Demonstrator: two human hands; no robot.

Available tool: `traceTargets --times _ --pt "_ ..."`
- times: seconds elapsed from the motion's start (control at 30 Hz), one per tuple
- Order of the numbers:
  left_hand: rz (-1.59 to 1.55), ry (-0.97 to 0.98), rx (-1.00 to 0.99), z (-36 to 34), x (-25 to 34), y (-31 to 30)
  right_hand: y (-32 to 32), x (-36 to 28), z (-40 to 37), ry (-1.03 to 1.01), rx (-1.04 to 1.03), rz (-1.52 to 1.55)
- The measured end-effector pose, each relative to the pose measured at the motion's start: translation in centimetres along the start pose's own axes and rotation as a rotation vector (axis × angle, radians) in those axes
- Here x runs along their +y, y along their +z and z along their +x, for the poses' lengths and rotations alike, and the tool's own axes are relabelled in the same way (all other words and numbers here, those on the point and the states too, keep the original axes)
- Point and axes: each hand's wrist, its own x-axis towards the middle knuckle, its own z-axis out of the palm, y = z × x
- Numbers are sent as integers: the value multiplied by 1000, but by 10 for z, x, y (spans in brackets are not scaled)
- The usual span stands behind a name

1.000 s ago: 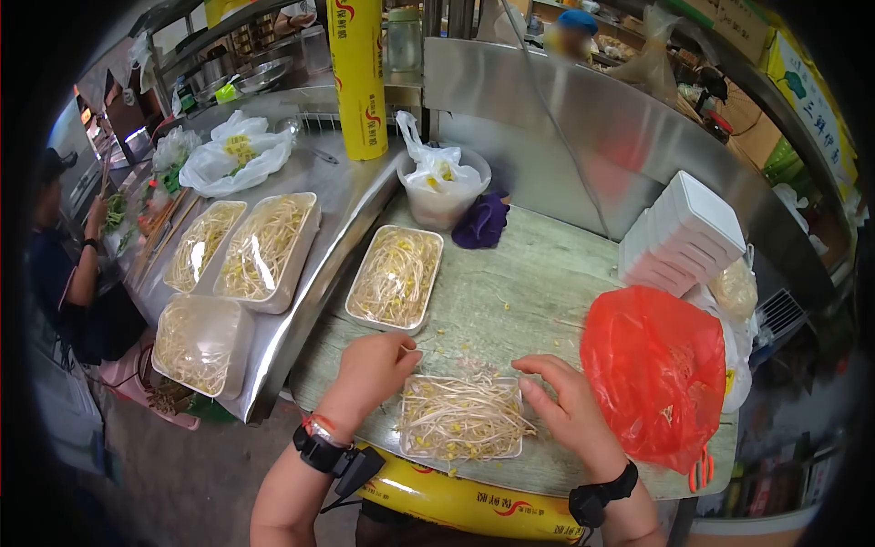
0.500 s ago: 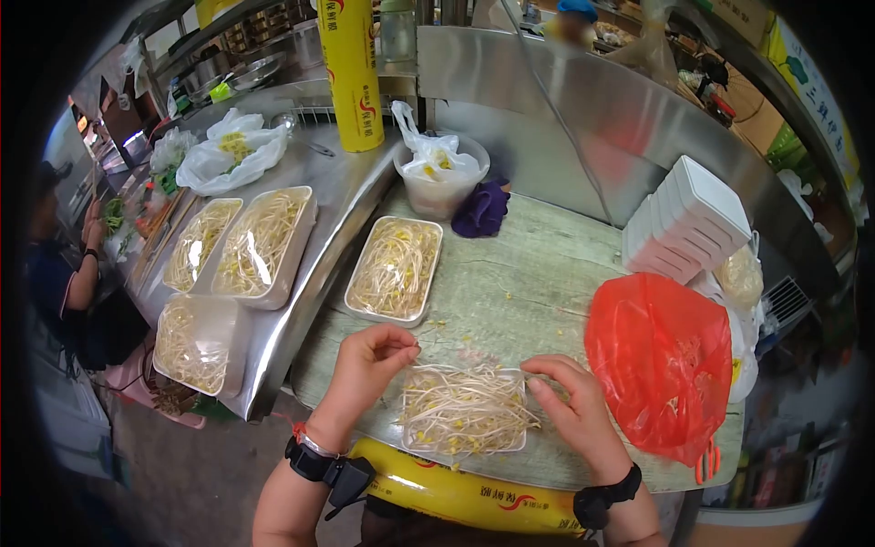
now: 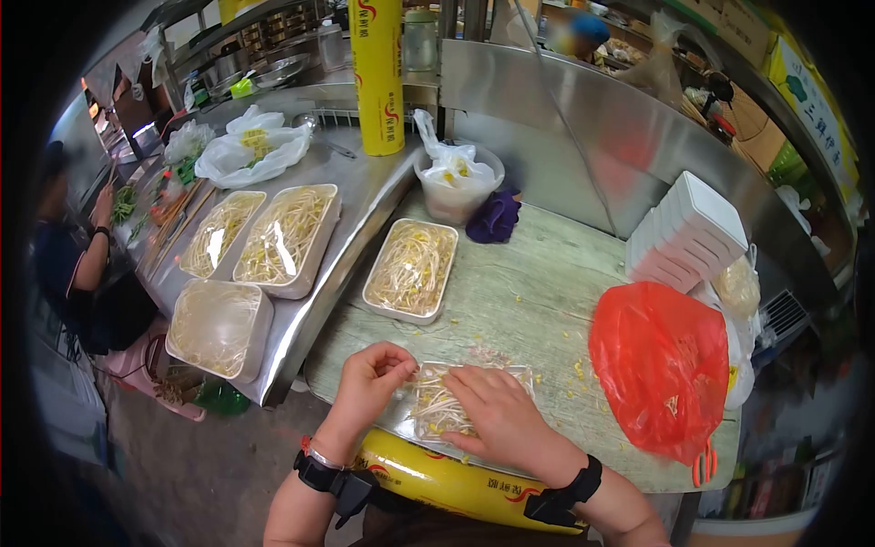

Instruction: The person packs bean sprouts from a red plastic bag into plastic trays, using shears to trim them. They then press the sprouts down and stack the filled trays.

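Left hand (image 3: pixel 369 383) pinched, right hand (image 3: pixel 499 410) on sprouts (image 3: pixel 439 408)

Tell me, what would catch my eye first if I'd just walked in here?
Probably the crumpled red plastic bag, bright at the right of the view. Next might come the upright yellow cling-film roll, standing at the back, left of the middle. Then, front and centre, the right hand with its fingers over bean sprouts.
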Motion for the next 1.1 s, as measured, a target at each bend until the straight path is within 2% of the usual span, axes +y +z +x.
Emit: traceTargets --times 0.1,0.23,0.3,0.37,0.47,0.53,0.6,0.63,0.7,0.73,0.8,0.9,0.93,0.97,1.07,1.1 --pt "-165 -95 103 2 -15 -5 3 -2 -2 32 6 -6" --pt "-268 -128 220 -2 -22 -18 2 -3 -2 49 -9 8" --pt "-353 -72 423 -9 -17 -29 3 -1 -2 48 -20 -9" --pt "-320 1 467 -22 -3 -34 3 0 -2 42 -29 -16" --pt "-186 222 484 -38 28 -31 7 0 -2 28 -28 -26" --pt "-265 236 453 -45 43 -28 2 -2 0 23 -9 -37" --pt "-349 250 403 -50 56 -19 -11 -9 4 45 135 -69" --pt "-370 239 373 -53 61 -10 -18 -11 5 51 141 -75" --pt "-400 210 328 -59 67 10 -33 -16 1 51 286 289" --pt "-382 209 289 -59 68 22 -40 -23 -1 75 286 279" --pt "-386 173 202 -60 69 45 -47 -38 -11 337 244 1068" --pt "-452 175 81 -59 66 60 -49 -24 -29 294 310 1107" --pt "-518 159 64 -59 66 60 -61 -29 -30 408 319 1194" --pt "-519 157 61 -59 70 61 -62 -26 -33 411 322 1193" --pt "-544 151 57 -59 80 64 -62 -12 -40 414 349 1068" --pt "-505 156 69 -59 76 65 -60 -7 -42 339 370 867"
